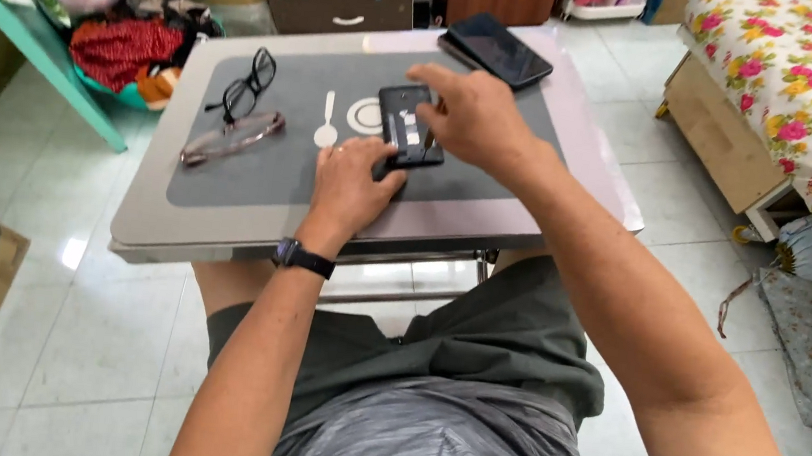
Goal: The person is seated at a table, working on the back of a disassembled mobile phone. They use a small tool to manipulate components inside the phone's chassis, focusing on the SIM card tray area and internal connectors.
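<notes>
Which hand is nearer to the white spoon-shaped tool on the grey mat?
Left. The left hand lies just below and right of the white tool, pressing the open phone. The right hand is farther right, beyond the phone.

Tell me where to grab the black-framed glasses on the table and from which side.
Grip the black-framed glasses at the bridge between the lenses, coming from above on the left. They lie flat and clear, with the brown-framed glasses just nearer, and both hands busy on the small phone.
</notes>
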